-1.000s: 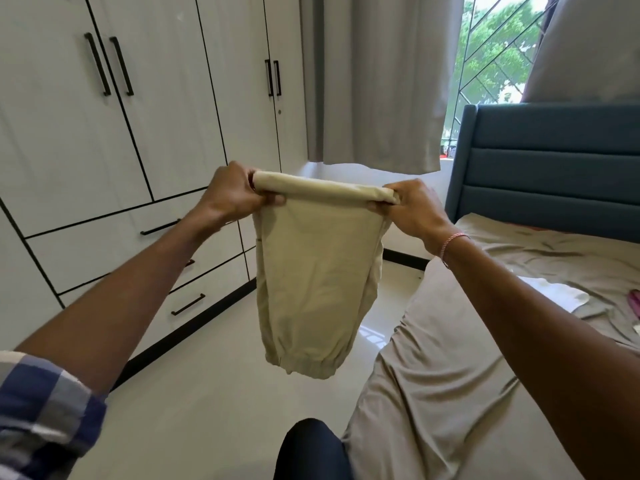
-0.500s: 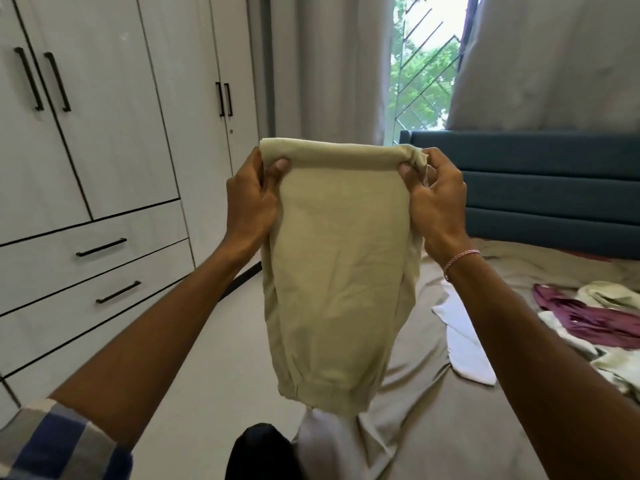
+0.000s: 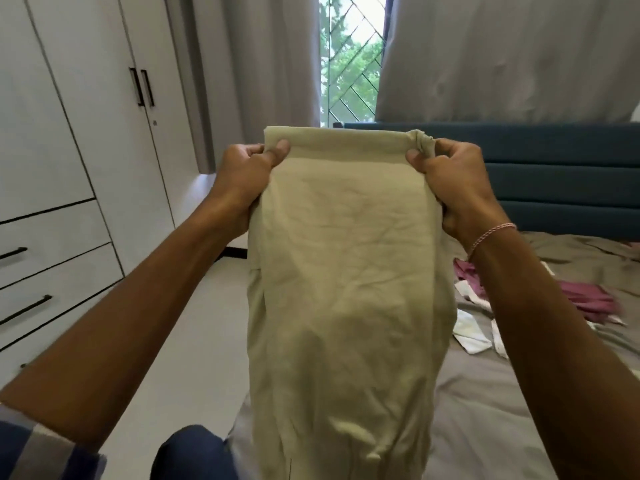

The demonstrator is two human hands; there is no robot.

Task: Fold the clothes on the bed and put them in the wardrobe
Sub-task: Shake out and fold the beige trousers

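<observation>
- Over the near edge of the grey-sheeted bed (image 3: 502,410), held up in the air: folded pale beige cotton garment (image 3: 346,271), hanging straight down from a rolled top edge, lower end hard to tell from the sheet.
- At the top left corner, left hand (image 3: 242,174) pinching the cloth, thumb in front, fingers curled behind. At the bunched top right corner, right hand (image 3: 450,181) pinching the same way.
- Judged as mid-fold: probably one more halving needed before the trip to the white wardrobe with black handles (image 3: 86,116) on the left.
- Draw both corners gently apart to flatten the wrinkled front and level the top edge.
- Tidy the bunched right corner first; otherwise risks a lopsided fold.
- Lower onto a bare stretch of sheet, well apart from the loose purple and white clothes (image 3: 581,299) further up the bed, then bring the top edge down to the hem.
- Smooth with flat palms before lifting; soft cloth, likely to slump out of shape if carried by the corners alone.
</observation>
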